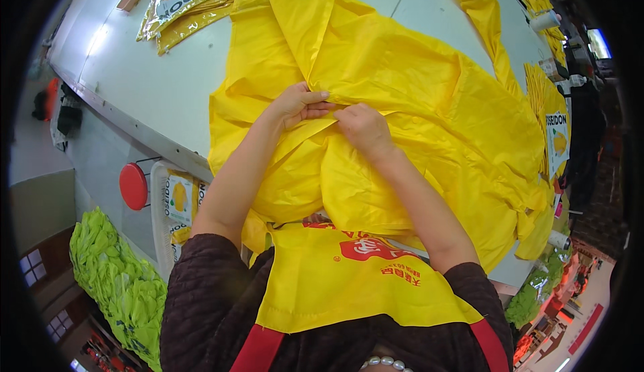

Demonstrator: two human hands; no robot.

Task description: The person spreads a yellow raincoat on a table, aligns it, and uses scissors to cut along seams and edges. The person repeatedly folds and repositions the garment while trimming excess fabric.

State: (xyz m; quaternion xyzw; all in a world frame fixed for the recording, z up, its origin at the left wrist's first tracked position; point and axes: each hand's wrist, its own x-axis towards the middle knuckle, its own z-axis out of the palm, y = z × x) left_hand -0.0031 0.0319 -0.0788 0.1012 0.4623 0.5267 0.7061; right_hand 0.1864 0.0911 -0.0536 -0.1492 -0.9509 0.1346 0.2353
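Pale beads (386, 361) sit at six o'clock below my yellow apron (362, 298), while towards twelve my left hand (294, 105) and right hand (365, 129) pinch the yellow cloth (416, 77), whose loose bulk towards two o'clock might drag the folds askew.

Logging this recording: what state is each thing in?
Yellow fabric: spread out, rumpled
Left hand: pinching fabric
Right hand: pinching fabric
Upper-left packets: stacked, clear-wrapped
White basket: holding more packets
Red stool: upright
Green material: heaped, crumpled
Apron: worn
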